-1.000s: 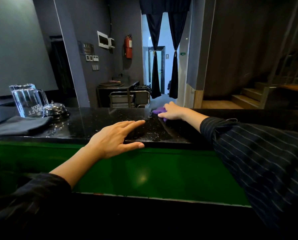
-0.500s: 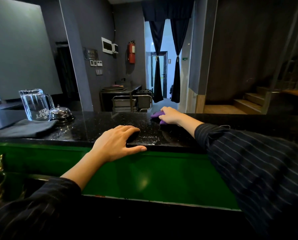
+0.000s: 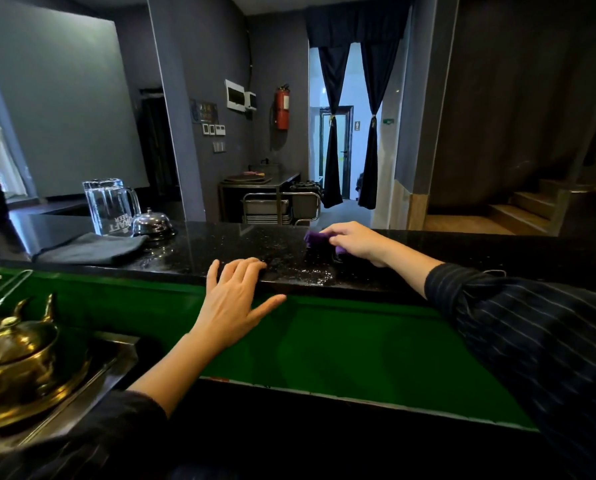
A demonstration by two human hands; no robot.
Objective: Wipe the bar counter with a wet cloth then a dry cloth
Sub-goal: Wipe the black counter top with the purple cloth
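Observation:
The black speckled bar counter [image 3: 227, 244] runs across the middle of the view, with wet streaks near its front edge. My right hand [image 3: 355, 241] grips a small purple cloth [image 3: 314, 240] and presses it on the counter near the far side. My left hand [image 3: 236, 301] rests on the counter's front edge, fingers curled over the top and thumb spread against the green front panel [image 3: 341, 344]; it holds nothing. A folded dark grey cloth [image 3: 88, 249] lies on the counter to the left.
A glass beer mug [image 3: 111, 206] and a chrome service bell [image 3: 152, 225] stand behind the grey cloth. A brass kettle [image 3: 16, 355] sits on a metal tray at lower left. Beyond the counter are a steel table, a doorway with dark curtains, and stairs at right.
My right hand has drawn the purple cloth a little nearer across the counter. My left hand slid back to the front edge and its fingers curled. The camera tilted up and back.

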